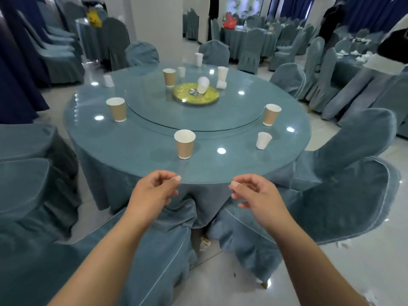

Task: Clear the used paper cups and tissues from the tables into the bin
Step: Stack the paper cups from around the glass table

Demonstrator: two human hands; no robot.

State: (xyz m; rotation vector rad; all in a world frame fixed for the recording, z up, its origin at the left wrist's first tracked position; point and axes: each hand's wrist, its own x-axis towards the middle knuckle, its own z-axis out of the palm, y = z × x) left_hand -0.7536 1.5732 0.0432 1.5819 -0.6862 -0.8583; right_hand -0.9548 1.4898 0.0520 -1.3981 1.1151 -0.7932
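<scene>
A person's left hand (154, 191) and right hand (254, 193) hang side by side just short of the near edge of a round banquet table draped in blue-green cloth under a glass top (132, 160). The fingers of both are loosely curled and grip nothing. Used paper cups stand scattered across the table. A brown kraft paper cup with a white inside (184, 144) stands upright nearest the hands. A second brown cup (116, 109) stands at the left and a third brown cup (271, 114) at the right, both just beside the rim of the round glass turntable (154, 111). A small white paper cup (263, 140) stands near the third. On the turntable a fourth brown cup (169, 77) and a tall white cup (222, 74) stand upright. Another white cup (202, 85) is tipped over on the yellow centre disc (212, 97), and one more white cup (221, 84) lies on its side just beside the disc. Two further white cups stand at the far edge (198, 59) and the far left (108, 81). What the cups hold cannot be told. Chairs in matching blue-green covers (344, 195) ring the table.
</scene>
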